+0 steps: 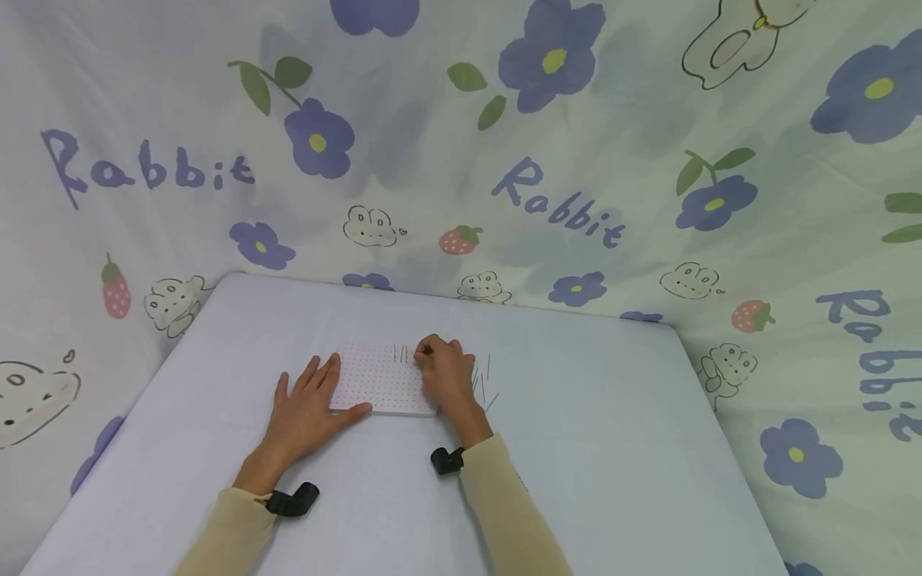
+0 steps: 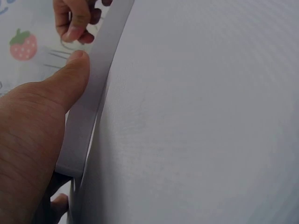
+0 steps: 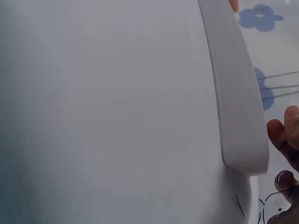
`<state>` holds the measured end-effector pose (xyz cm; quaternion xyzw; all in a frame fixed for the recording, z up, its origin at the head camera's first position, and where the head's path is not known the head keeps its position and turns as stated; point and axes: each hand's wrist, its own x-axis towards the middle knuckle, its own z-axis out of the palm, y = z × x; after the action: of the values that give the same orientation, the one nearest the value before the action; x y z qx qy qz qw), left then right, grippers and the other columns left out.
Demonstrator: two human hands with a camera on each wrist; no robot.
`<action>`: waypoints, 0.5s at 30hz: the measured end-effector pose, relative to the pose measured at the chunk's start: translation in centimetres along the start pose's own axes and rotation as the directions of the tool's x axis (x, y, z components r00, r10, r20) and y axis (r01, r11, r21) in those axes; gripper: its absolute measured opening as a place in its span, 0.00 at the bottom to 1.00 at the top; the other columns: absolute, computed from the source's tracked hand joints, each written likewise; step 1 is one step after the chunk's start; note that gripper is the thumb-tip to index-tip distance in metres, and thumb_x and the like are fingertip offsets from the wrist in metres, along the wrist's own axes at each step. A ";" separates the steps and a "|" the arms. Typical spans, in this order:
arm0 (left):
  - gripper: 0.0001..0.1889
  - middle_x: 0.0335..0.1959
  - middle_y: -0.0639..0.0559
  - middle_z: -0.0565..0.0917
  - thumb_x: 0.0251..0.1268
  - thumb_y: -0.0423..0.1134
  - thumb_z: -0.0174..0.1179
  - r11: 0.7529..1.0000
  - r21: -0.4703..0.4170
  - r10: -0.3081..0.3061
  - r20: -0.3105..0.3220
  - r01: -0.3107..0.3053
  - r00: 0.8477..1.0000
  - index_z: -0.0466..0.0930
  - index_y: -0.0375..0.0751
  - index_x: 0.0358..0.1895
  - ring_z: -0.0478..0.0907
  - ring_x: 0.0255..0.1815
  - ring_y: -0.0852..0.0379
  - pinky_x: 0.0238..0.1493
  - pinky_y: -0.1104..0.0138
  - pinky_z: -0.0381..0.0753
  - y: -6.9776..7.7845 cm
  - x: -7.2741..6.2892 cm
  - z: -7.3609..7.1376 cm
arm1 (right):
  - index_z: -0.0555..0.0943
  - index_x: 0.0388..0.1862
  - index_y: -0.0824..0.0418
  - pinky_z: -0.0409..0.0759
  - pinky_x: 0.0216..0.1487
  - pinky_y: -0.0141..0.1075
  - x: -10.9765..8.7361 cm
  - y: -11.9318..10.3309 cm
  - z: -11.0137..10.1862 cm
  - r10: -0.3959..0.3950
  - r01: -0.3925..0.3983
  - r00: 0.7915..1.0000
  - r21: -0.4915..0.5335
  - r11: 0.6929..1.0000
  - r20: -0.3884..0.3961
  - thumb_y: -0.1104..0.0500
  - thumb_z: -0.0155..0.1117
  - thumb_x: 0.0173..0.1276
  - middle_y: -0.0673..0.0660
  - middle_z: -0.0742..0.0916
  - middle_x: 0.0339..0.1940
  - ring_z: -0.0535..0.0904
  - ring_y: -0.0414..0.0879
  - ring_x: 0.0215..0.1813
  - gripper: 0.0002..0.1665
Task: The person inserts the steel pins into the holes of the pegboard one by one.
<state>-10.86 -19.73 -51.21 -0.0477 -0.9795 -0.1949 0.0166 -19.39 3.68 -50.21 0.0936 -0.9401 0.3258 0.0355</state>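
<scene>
Three pins just beside right hand.

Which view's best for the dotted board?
Head: it shows the dotted board's top face, though the left hand and right hand cover parts. Both wrist views show mainly its plain side, no dots.

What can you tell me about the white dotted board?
The board is a white rectangular slab with rows of small dots on top and plain, smooth-looking sides, perhaps plastic. It lies dotted-side up on the table. Three thin dark sticks stand upright near its far edge. The left hand touches its left side, thumb at the near edge; the right hand is over its far right, contact unclear.
</scene>
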 end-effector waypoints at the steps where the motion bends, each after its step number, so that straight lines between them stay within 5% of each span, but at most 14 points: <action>1: 0.60 0.78 0.32 0.58 0.57 0.77 0.55 1.000 0.001 0.002 -0.002 -0.002 1.000 0.51 0.31 0.79 0.49 0.80 0.33 0.72 0.31 0.36 0.0 0.0 0.0 | 0.82 0.41 0.47 0.64 0.49 0.46 0.0 0.1 -0.3 0.006 -0.006 1.000 0.001 1.000 0.003 0.50 0.61 0.75 0.41 0.85 0.37 0.74 0.41 0.44 0.04; 15: 0.61 0.78 0.32 0.58 0.58 0.77 0.55 1.000 -0.011 0.013 -0.003 -0.013 1.000 0.50 0.31 0.79 0.48 0.80 0.32 0.72 0.30 0.35 0.1 0.0 -0.1 | 0.80 0.40 0.49 0.63 0.50 0.50 -0.7 5.1 -4.9 0.064 -0.064 0.998 -0.002 0.998 0.002 0.51 0.63 0.74 0.44 0.87 0.41 0.74 0.43 0.44 0.05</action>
<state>-10.82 -19.66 -51.09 -0.0538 -0.9781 -0.2002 0.0191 -19.72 10.79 -49.57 0.0636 -0.9430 0.3258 0.0242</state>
